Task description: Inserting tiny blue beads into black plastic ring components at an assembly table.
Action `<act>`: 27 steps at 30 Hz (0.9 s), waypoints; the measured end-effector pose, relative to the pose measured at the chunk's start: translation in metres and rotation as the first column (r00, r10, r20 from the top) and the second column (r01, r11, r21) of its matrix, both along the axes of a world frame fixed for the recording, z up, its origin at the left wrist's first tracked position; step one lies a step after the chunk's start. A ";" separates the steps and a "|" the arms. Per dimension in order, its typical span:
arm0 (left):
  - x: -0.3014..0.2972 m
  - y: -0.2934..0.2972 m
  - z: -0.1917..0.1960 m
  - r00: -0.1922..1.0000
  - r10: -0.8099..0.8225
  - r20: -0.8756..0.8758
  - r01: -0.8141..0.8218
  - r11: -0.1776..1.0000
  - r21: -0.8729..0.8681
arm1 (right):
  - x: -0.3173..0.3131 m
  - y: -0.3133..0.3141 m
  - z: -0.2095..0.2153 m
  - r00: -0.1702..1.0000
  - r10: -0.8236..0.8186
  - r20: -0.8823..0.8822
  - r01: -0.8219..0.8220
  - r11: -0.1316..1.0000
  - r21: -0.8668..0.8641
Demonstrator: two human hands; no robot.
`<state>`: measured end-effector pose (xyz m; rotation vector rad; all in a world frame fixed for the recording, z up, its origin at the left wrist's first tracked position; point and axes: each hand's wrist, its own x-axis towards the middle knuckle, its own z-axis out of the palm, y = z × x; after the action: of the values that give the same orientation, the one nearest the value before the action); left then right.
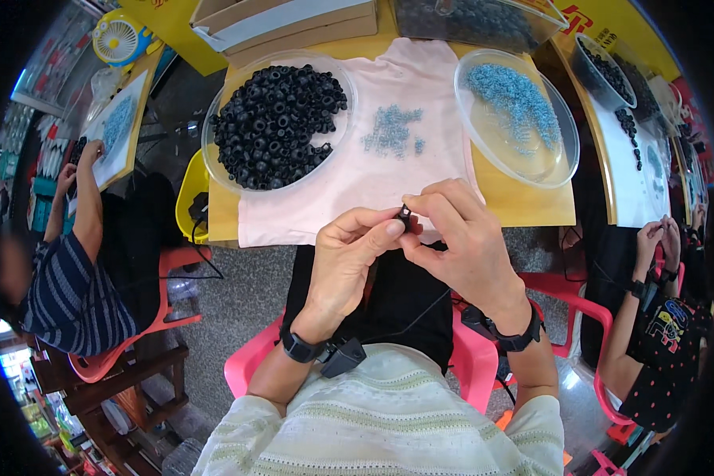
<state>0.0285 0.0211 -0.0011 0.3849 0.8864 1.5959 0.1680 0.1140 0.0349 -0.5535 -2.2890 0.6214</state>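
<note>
Two hands are meeting just above the near edge of the pink cloth (pixel 420 170), fingertips pointing at each other. Left hand (pixel 347 258) and right hand (pixel 460 242) are both pinching one small black ring (pixel 404 215) between them, upright, equally near both.

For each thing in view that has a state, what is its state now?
Small black ring-shaped part: pinched between both hands.
Left hand: closed on the part.
Right hand: closed on the part.
Clear round dish of black rings: nearly full.
Clear round dish of small blue pieces: partly filled.
Pink cloth: spread flat, loose blue pieces on it.
</note>
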 end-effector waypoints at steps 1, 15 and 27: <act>0.000 0.000 0.000 1.000 0.008 -0.002 -0.008 1.000 -0.005 | -0.001 -0.001 0.000 1.000 0.000 -0.003 0.000 1.000 0.017; 0.000 0.004 -0.011 0.997 -0.043 0.068 0.047 0.996 -0.071 | 0.000 -0.001 -0.031 0.994 -0.016 -0.106 0.008 0.997 -0.074; -0.002 0.005 -0.014 0.997 -0.054 0.062 0.056 0.998 -0.038 | 0.000 -0.008 -0.025 1.000 -0.022 0.001 0.022 0.998 -0.061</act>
<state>0.0263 0.0261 -0.0156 0.3284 0.8526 1.5294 0.1678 0.1064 0.0097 -0.6075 -2.2678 0.6816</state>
